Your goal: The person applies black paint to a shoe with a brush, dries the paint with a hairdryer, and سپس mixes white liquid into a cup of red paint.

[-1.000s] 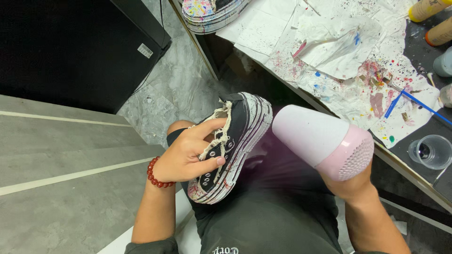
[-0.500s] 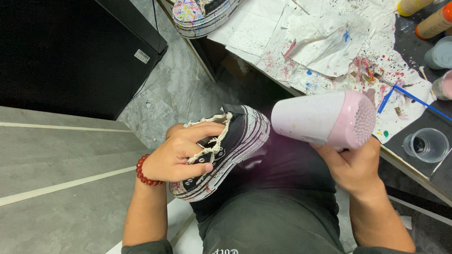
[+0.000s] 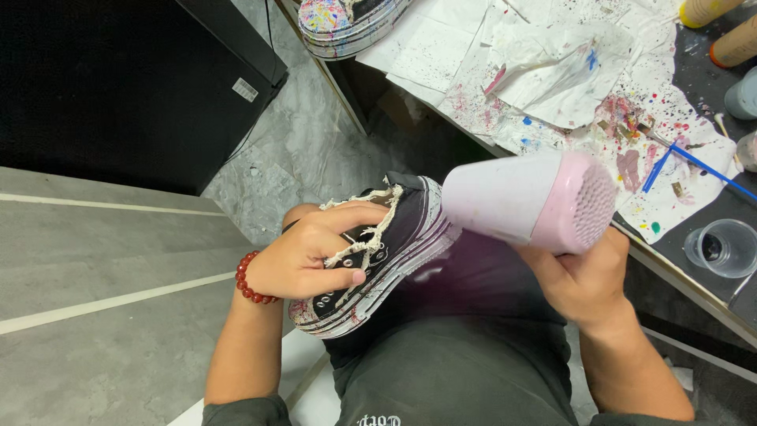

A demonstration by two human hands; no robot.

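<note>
- A grey floor (image 3: pixel 95 347) with pale lines is filling the left side, and a black cabinet (image 3: pixel 118 87) is standing on it at the upper left.
- A second shoe (image 3: pixel 347 20), splashed with many colours, is sitting at the top near corner of the worktop (image 3: pixel 710 205).
- Paint-spattered white paper (image 3: pixel 552 71) is covering most of the worktop, with a blue stick (image 3: pixel 710 170) lying on it towards the right edge.
- A clear cup (image 3: pixel 724 247) with a dark bottom is standing by the worktop's near edge at the right; what it is holding cannot be told. Bottles (image 3: pixel 737 43) are standing at the far right corner.
- The left hand (image 3: pixel 311 256), a red bead bracelet (image 3: pixel 251 278) at its wrist, is gripping the black shoe (image 3: pixel 378 252) over the lap: fingers are curling over the laced upper, the thumb lying along the eyelets, the striped sole facing right.
- The right hand (image 3: pixel 587 280) is wrapping closed around the handle of the pink hair dryer (image 3: pixel 532 197), whose nozzle is sitting just beside the shoe's sole, below the worktop edge.
</note>
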